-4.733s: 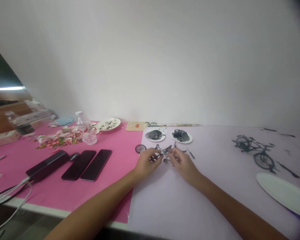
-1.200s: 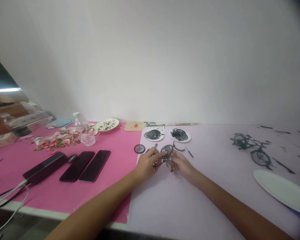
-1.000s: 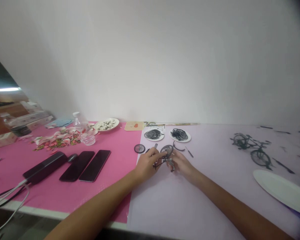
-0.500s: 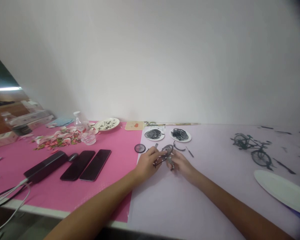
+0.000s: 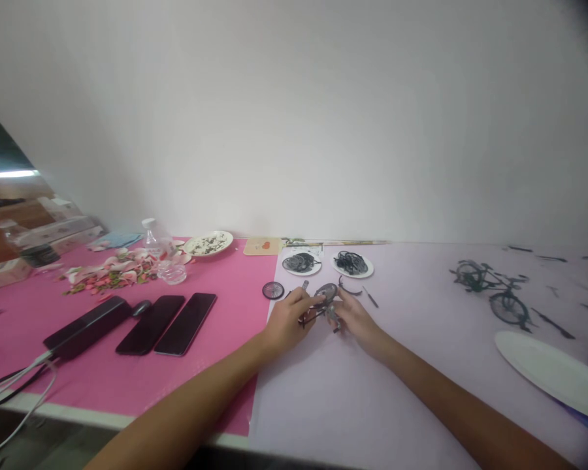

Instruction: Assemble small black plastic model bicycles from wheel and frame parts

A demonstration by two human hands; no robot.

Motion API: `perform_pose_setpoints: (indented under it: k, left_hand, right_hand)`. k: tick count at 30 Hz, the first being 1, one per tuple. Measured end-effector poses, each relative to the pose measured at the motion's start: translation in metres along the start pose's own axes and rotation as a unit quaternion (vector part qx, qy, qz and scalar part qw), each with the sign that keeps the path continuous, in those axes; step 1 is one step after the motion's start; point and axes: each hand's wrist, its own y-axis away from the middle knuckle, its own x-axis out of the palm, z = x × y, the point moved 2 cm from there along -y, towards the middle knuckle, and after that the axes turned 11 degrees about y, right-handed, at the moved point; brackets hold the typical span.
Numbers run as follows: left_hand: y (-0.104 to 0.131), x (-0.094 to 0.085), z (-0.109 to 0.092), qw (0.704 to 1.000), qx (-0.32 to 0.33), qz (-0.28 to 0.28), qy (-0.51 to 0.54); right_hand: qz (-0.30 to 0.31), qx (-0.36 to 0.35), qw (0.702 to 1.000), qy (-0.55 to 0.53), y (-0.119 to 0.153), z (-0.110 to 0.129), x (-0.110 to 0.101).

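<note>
A small dark bicycle part with a spoked wheel is held between my two hands above the pale sheet. My left hand grips its frame from the left, a finger reaching to the wheel. My right hand has its fingers closed on the part's right side; the fingertips are partly hidden. A loose black wheel lies to the left on the pink mat. Beyond my right hand are a curved black piece and a small thin tool.
Two white plates hold black wheels and parts. A model bicycle stands at right, behind a large white plate. Two phones, a black box, petals and a bottle are at left.
The wheel in my hands has tilted slightly. My hands stay almost in the same place, and the whole view has shifted a little.
</note>
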Motion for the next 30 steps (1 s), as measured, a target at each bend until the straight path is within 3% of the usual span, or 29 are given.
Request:
perform_pose_setpoints:
  k: [9,17,30]
  left_hand:
    - [0.0007,0.0010,0.0001,1.000,-0.017,0.000,0.019]
    - [-0.0015,0.0006,0.0010,0.996,-0.065,-0.049,0.037]
    - [-0.0001,0.0003,0.0003,0.997,-0.066,-0.021,0.037]
  right_hand:
    - [-0.008,-0.009,1.000,0.007,-0.0042,-0.0069,-0.0020]
    - [0.005,-0.006,1.000,0.004,-0.0024,-0.0067,-0.0018]
    - [-0.011,-0.015,0.999,0.033,-0.0011,-0.0021,-0.0007]
